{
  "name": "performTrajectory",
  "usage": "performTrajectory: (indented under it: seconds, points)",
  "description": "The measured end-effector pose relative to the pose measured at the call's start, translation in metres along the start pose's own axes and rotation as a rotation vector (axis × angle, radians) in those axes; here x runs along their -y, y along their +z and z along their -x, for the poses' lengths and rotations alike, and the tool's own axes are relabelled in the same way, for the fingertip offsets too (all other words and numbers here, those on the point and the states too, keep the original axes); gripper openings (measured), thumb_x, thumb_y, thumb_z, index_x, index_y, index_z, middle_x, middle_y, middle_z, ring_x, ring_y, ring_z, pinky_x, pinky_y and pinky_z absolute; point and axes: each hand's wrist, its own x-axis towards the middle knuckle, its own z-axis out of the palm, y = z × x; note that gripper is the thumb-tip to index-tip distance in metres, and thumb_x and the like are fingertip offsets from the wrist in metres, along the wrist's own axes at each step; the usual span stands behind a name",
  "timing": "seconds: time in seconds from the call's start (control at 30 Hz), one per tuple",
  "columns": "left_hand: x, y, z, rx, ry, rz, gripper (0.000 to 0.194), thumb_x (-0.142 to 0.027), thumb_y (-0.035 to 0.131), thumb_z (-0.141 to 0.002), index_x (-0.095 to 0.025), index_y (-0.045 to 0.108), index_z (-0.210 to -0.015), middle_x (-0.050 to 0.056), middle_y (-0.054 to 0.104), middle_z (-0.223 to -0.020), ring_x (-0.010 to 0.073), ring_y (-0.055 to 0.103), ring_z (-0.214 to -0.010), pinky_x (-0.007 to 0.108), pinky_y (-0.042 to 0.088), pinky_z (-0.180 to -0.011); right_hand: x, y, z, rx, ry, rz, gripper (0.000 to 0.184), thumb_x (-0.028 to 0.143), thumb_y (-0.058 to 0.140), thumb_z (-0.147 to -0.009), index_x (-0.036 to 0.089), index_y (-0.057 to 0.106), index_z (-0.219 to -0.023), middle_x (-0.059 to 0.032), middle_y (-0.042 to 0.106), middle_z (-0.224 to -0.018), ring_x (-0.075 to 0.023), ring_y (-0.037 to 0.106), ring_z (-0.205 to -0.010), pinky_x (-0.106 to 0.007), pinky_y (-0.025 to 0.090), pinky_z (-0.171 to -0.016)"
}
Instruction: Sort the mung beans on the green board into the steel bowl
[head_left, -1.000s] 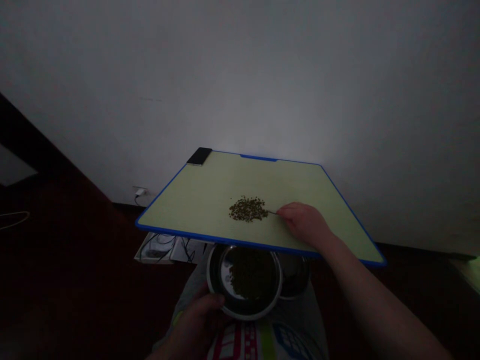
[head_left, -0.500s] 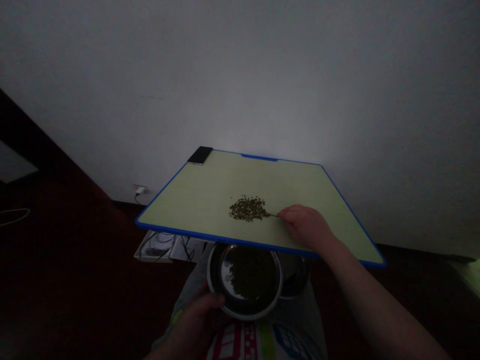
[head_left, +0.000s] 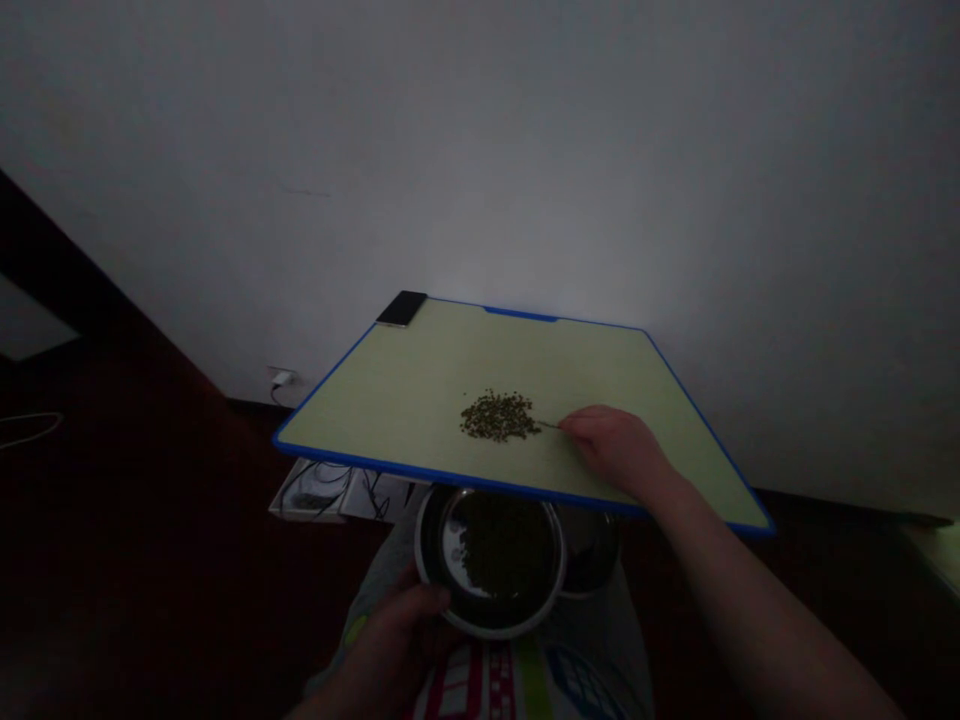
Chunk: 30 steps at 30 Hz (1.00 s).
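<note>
My right hand [head_left: 613,446] is closed, pinching a thin metal tool [head_left: 550,426] whose working end is too small to make out. The tool's tip touches the right side of a loose pile of small brown-green grains [head_left: 496,416], spread on a pale table top [head_left: 420,385] with a blue rim. Below the table's near edge, my left hand [head_left: 405,625] grips the left rim of a round metal bowl [head_left: 452,545], thumb on the edge. Dark green grains [head_left: 502,550] cover much of its bottom. A second, darker metal bowl [head_left: 592,550] is partly hidden behind it on my lap.
A black phone [head_left: 402,309] lies on the table's far left corner. The table stands close to a plain wall [head_left: 525,150]. Under its left side are white boxes with cables [head_left: 319,490]. A charger [head_left: 282,379] is plugged in low on the wall.
My right hand and the thin tool have shifted very slightly right, still at the pile's right side. My left hand and the bowl have barely moved.
</note>
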Motion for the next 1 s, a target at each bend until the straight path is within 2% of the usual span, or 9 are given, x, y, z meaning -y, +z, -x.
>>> performTrajectory:
  seconds: [0.2, 0.5, 0.77, 1.0]
  points:
    - [-0.002, 0.002, 0.001, -0.021, -0.008, 0.011, 0.075, -0.005, 0.063, -0.066, -0.027, 0.054, -0.137, 0.008, 0.078, -0.11, 0.0307, 0.068, -0.111, 0.045, 0.052, -0.099, 0.003, 0.0, -0.001, 0.005, -0.04, -0.017, 0.035, 0.01, 0.049, -0.086, 0.021, 0.075, -0.106, -0.0056, 0.076, -0.11, -0.021, 0.068, -0.102, -0.031, 0.051, -0.088]
    - [-0.003, 0.005, 0.002, -0.075, -0.017, -0.035, 0.069, -0.007, 0.066, -0.062, -0.022, 0.06, -0.129, 0.009, 0.08, -0.1, 0.0328, 0.071, -0.103, 0.046, 0.055, -0.093, 0.008, 0.001, -0.002, -0.004, -0.011, 0.007, 0.034, 0.011, 0.049, -0.086, 0.02, 0.075, -0.105, -0.0064, 0.076, -0.109, -0.0219, 0.068, -0.102, -0.032, 0.052, -0.086]
    - [-0.001, 0.003, 0.001, -0.029, -0.011, -0.01, 0.071, -0.005, 0.064, -0.066, -0.024, 0.057, -0.134, 0.009, 0.079, -0.104, 0.0305, 0.071, -0.105, 0.044, 0.054, -0.096, 0.005, 0.001, -0.006, -0.024, 0.026, 0.021, 0.035, 0.011, 0.048, -0.086, 0.02, 0.075, -0.107, -0.007, 0.075, -0.111, -0.0238, 0.068, -0.102, -0.033, 0.052, -0.087]
    - [-0.002, 0.003, 0.001, -0.084, -0.014, -0.019, 0.077, -0.005, 0.068, -0.061, -0.022, 0.055, -0.135, 0.009, 0.08, -0.099, 0.0324, 0.072, -0.102, 0.043, 0.058, -0.088, 0.002, 0.003, -0.012, -0.004, 0.041, 0.006, 0.037, 0.012, 0.047, -0.087, 0.02, 0.075, -0.111, -0.0071, 0.074, -0.114, -0.0235, 0.067, -0.106, -0.033, 0.051, -0.088]
